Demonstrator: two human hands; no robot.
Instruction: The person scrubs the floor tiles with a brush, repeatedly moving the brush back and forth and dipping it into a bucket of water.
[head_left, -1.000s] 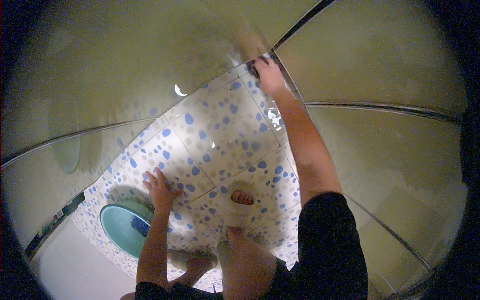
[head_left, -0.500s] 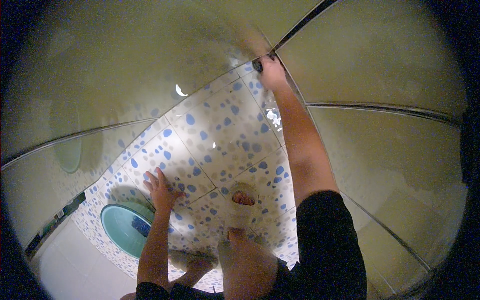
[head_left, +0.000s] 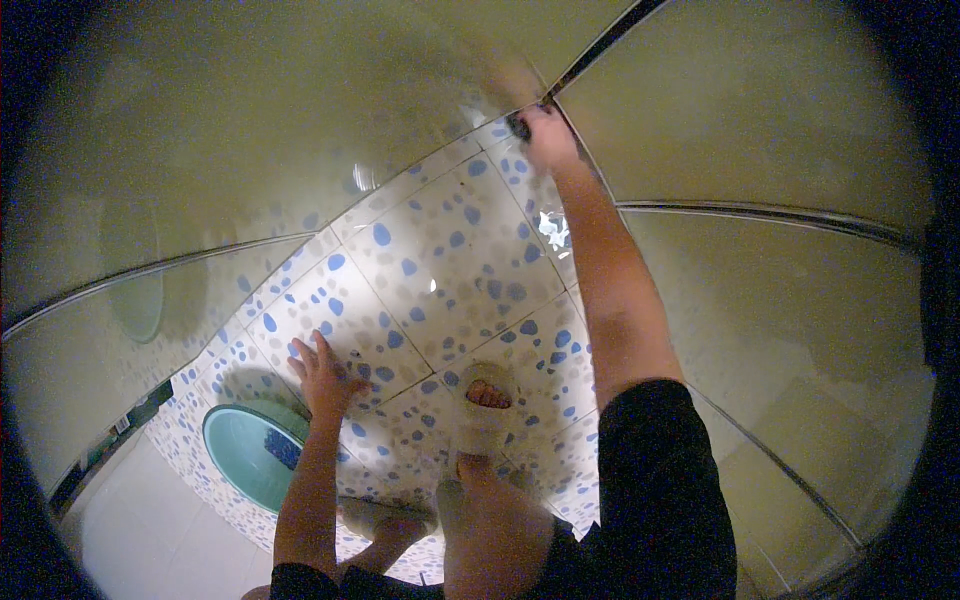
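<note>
Dark tool [head_left: 520, 126], small and blurred, possibly a scrubber or squeegee, sits in the right hand [head_left: 547, 138], clenched around it at the far corner where the glass panel [head_left: 760, 120] meets the wall. Left hand [head_left: 322, 372] hangs released, fingers spread, above the blue-spotted tile floor [head_left: 440, 250]. Near it stands a teal basin [head_left: 250, 455]. One slippered foot [head_left: 484, 405] rests on the tiles.

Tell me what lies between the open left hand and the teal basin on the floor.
Only blue-spotted floor tile separates the left hand from the teal basin, as the head view shows.
</note>
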